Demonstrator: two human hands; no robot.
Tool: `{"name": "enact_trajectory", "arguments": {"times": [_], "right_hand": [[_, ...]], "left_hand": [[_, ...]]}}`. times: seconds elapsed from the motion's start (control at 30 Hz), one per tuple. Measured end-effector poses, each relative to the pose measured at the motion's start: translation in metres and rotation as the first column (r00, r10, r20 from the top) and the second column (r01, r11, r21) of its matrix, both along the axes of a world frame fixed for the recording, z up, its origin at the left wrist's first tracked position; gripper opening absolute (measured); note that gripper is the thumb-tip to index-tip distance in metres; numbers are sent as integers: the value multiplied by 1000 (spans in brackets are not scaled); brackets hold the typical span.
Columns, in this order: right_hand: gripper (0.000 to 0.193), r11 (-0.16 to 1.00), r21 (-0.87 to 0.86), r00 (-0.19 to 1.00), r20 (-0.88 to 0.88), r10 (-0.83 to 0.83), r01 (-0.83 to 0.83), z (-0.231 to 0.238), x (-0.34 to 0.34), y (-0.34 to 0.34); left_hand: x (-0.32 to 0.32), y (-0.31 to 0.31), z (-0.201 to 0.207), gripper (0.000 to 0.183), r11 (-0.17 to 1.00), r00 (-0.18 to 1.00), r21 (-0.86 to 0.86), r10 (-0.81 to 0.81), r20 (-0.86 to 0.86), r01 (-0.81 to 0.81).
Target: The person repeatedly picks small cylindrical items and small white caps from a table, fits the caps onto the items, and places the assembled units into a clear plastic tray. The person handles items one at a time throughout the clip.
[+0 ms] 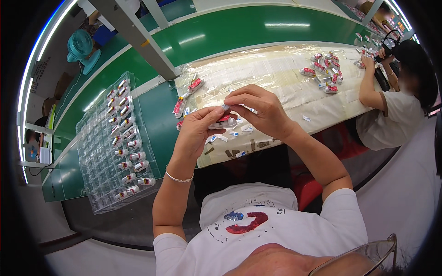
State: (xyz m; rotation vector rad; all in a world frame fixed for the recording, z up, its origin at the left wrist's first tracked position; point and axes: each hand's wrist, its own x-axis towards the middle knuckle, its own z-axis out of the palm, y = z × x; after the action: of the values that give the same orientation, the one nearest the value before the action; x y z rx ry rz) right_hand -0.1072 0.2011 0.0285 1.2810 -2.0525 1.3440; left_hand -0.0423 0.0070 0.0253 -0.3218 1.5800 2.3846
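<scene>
My left hand is closed around a small white-and-red piece with rounded ends, which looks like a toy vehicle. Its thumb and a finger meet the fingertips of my right hand just above that piece. Between the fingertips is a tiny pale bit, too small to name, and the right fingers are pinched on it. Similar white-and-red pieces lie on the covered table beside my left hand. Small white-and-blue paper scraps are scattered beneath both hands.
A clear plastic tray at the left holds rows of small pieces. More white-and-red pieces are heaped at the right of the table cover. A co-worker sits at the right. A metal post rises behind the table, near a teal fan.
</scene>
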Motion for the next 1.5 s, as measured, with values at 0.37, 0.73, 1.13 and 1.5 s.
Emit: {"name": "enact_trajectory", "arguments": {"times": [0.37, 0.73, 1.13, 1.5], "right_hand": [[9, 905, 392, 945, -326, -32, 166, 28, -3, -5], [9, 926, 333, 939, -338, -61, 180, 24, -4, -14], [10, 956, 271, 990, -116, -85, 114, 27, -9, -19], [23, 994, -94, 782, 615, 100, -53, -15, -18, 7]], "left_hand": [[-2, -2, 6, 24, 967, 962, -238, 28, -273, -96], [2, 4, 8, 22, 940, 948, -290, 84, -306, -177], [2, -1, 5, 22, 941, 947, -281, 97, -305, -187], [5, 0, -4, 25, 986, 951, 17, 166, -259, -168]]}}
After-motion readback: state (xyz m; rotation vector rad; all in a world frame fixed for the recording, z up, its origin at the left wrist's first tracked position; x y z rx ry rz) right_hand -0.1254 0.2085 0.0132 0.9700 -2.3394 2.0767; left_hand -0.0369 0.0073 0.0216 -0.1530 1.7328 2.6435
